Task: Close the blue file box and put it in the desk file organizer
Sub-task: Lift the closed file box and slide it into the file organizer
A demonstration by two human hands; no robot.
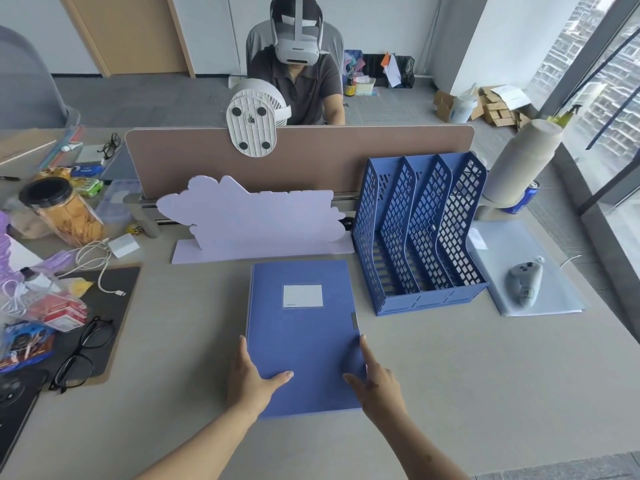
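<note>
The blue file box (304, 337) lies flat and closed on the desk in front of me, its white label facing up. My left hand (251, 377) grips its near left edge, thumb on top of the lid. My right hand (375, 382) holds the near right edge, fingers along the side and thumb on the lid. The blue desk file organizer (420, 230) stands upright just beyond the box to the right, with several slots that look empty.
A white cut-out board (252, 223) stands behind the box against the brown divider (311, 157). Glasses (83, 353), cables, snacks and a jar (62, 209) crowd the left. A grey controller (524, 282) rests on a folder at right. A person sits opposite.
</note>
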